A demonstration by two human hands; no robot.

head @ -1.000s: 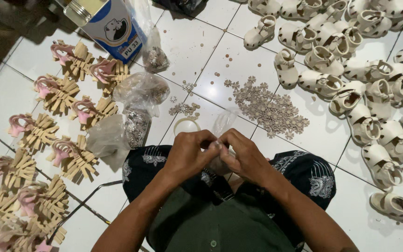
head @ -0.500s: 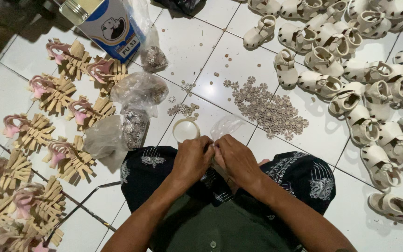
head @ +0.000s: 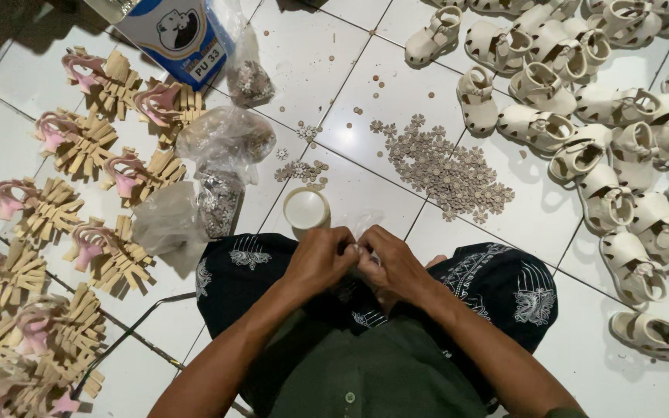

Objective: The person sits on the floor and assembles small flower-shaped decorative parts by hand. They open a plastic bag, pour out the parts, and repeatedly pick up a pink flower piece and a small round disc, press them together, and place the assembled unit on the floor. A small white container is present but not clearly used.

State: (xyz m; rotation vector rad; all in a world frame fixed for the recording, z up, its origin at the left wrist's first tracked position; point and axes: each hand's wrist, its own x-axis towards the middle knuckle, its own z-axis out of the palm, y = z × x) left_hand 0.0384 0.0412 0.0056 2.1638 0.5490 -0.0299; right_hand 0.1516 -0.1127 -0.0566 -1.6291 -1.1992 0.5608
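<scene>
My left hand and my right hand meet over my lap, fingertips pinched together on a small item that the fingers hide. Just beyond them a small round white cup stands on the white tiled floor. Farther out lies a heap of small tan flower-shaped pieces, with a smaller scatter to its left.
Several cream children's sandals crowd the right side. Tan and pink sandal parts lie in rows at the left. Clear plastic bags of small pieces and a blue and white tin sit at the upper left.
Both hands stay joined over my lap, working the small item; the view has shifted slightly, so the cup shows clearly now.
</scene>
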